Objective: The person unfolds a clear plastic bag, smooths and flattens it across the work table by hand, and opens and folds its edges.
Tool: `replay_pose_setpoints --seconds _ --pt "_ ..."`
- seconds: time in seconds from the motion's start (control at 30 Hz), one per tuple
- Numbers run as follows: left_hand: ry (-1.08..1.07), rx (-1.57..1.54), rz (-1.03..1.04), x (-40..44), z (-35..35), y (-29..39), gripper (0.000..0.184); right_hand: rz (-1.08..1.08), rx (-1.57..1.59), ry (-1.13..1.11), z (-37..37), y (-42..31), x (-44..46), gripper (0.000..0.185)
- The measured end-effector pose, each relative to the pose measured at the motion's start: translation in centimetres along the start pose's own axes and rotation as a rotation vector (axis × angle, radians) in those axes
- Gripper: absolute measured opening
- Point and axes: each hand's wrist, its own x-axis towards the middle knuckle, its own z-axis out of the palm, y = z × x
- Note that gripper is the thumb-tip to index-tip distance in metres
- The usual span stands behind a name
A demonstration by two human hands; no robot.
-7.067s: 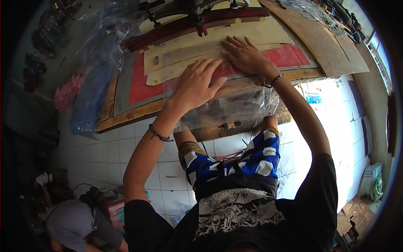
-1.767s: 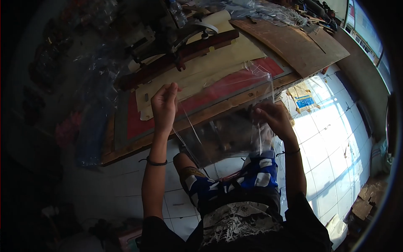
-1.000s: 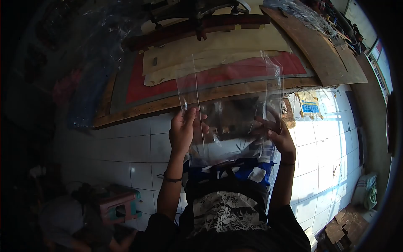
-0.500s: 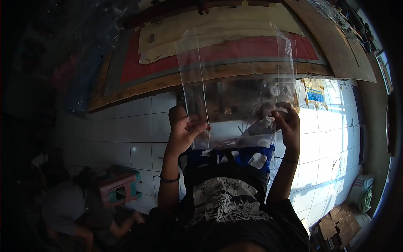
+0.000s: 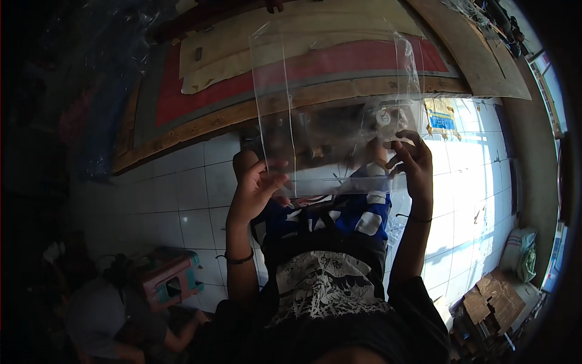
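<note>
A clear plastic bag [image 5: 333, 142] with creased, folded sides and a seam along its near end hangs spread out in front of my lap. The left side of the bag is pinched by my left hand [image 5: 257, 191], low down near the seam. My right hand [image 5: 412, 159] is at the opposite side, its thumb and fingers bent at the bag's edge. Through the film I see the table's edge, the floor and my legs in blue-and-white shorts [image 5: 364, 221].
Ahead stands a wooden-edged table [image 5: 200, 124] with red and tan sheets [image 5: 242, 54]. A co-worker [image 5: 100, 318] crouches at lower left beside a pink-and-green stool [image 5: 170, 276]. Flattened cardboard [image 5: 494, 300] and a sack [image 5: 520, 252] lie at right on the tiled floor.
Both hands and the bag have shifted slightly up in the view, the left hand also a little leftward. The fingers of my right hand have changed their bend at the bag's edge.
</note>
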Motion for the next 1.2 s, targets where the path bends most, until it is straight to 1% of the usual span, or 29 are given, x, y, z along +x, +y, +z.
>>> replay_pose_setpoints --seconds 0.1,0.13,0.23,0.27,0.3,0.37,0.4,0.47,0.5,0.63,0.67,0.7,0.77,0.87,0.97,1.07,1.2 --pt "-0.038 0.074 0.024 -0.6 -0.8 -1.1 0.026 0.01 0.007 -0.042 -0.3 -0.3 -0.1 0.032" --pt "0.052 0.055 0.065 -0.7 -0.3 -1.5 0.026 0.023 -0.013 -0.047 -0.2 -0.4 0.0 0.04" --pt "0.206 0.078 0.141 -0.9 0.4 -2.1 0.025 -0.029 -0.02 -0.001 0.7 -1.2 0.1 0.051" --pt "0.244 0.073 0.163 -0.9 0.8 -2.1 0.025 -0.054 -0.057 -0.065 0.7 -1.7 0.2 0.06" --pt "0.282 0.068 0.182 -1.0 1.1 -2.0 0.025 -0.091 -0.056 -0.163 0.2 -1.8 0.5 0.066" --pt "0.324 0.057 0.206 -1.2 1.2 -1.8 0.025 -0.205 -0.215 -0.124 -0.4 -1.4 1.1 0.073" --pt "0.324 0.05 0.211 -1.3 1.1 -1.7 0.024 -0.095 -0.194 -0.213 -0.3 -2.8 0.7 0.079" --pt "0.318 0.022 0.233 -1.1 1.1 -1.5 0.023 -0.011 -0.214 -0.25 -1.0 -3.0 0.4 0.078" --pt "0.313 0.0 0.245 -1.0 1.1 -1.6 0.022 -0.029 -0.253 -0.275 -1.1 -3.2 0.1 0.077" --pt "0.265 -0.058 0.309 -0.9 1.4 -1.8 0.022 -0.002 -0.239 -0.115 -1.2 -2.5 -1.0 0.078" --pt "0.209 -0.082 0.326 -1.0 1.2 -1.6 0.028 -0.004 -0.222 -0.096 -1.2 -2.2 -1.1 0.077" --pt "0.199 -0.087 0.31 -1.1 1.3 -1.3 0.03 -0.008 -0.21 -0.077 -1.2 -2.0 -1.2 0.076" --pt "0.182 -0.102 0.284 -1.3 1.5 -0.9 0.034 0.007 -0.197 -0.024 -0.9 -1.7 -1.3 0.071" --pt "0.121 -0.205 0.27 -1.6 1.1 -1.9 0.038 0.009 -0.192 0.032 -0.3 -1.5 -1.4 0.066" --pt "0.101 -0.293 0.31 -1.6 1.2 -3.4 0.037 -0.001 -0.177 0.05 -0.2 -1.2 -1.4 0.063" --pt "0.194 -0.506 0.273 -1.6 3.3 -3.3 0.037 -0.003 -0.146 0.051 -0.2 -0.9 -1.6 0.061" --pt "0.215 -0.446 0.225 -1.7 5.2 -3.8 0.044 -0.017 -0.139 0.048 -0.2 -0.8 -1.9 0.06"
